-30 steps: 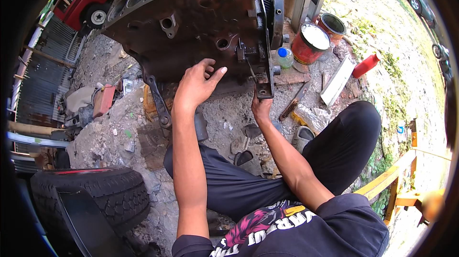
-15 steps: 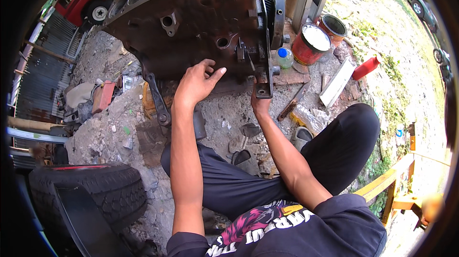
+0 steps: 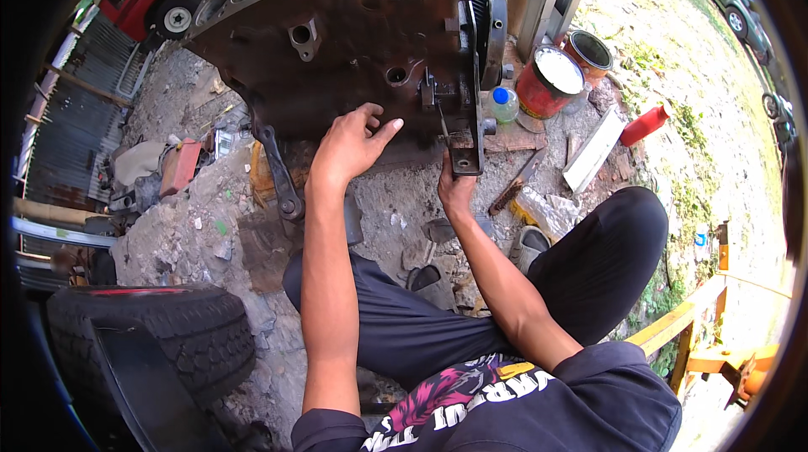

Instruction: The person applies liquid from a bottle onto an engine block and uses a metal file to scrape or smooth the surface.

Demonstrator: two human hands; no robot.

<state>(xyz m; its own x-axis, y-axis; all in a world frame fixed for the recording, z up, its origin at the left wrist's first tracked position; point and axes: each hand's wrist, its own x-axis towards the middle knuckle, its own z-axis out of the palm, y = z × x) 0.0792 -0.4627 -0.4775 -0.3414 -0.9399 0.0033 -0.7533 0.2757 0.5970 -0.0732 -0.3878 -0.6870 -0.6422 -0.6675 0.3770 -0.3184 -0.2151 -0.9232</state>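
Observation:
A large dark-brown engine block (image 3: 337, 65) stands in front of me, its flat grey top pierced by round cylinder bores. My left hand (image 3: 353, 140) is at the lower side of the block, palm down, fingers loosely bent and thumb apart, with nothing in it. I cannot tell whether its fingertips touch the metal. At the block's lower right corner, my right hand (image 3: 456, 189) reaches up beneath a dark metal bracket (image 3: 465, 162) with a hole in it. Its fingers are mostly hidden there. A thin rod (image 3: 443, 122) slants up just above it, towards a small upright fitting (image 3: 428, 90).
Right of the block are a red tin (image 3: 543, 94), another open can (image 3: 589, 50), a blue-capped bottle (image 3: 502, 105) and a red bottle (image 3: 645, 124). A metal arm (image 3: 280, 174) hangs at the block's left. A tyre (image 3: 168, 334) lies at lower left on rubble ground.
The view has shifted slightly, so the block sits a little farther right. My right hand shows a bit more to the left of the bracket; my left hand keeps nearly the same pose.

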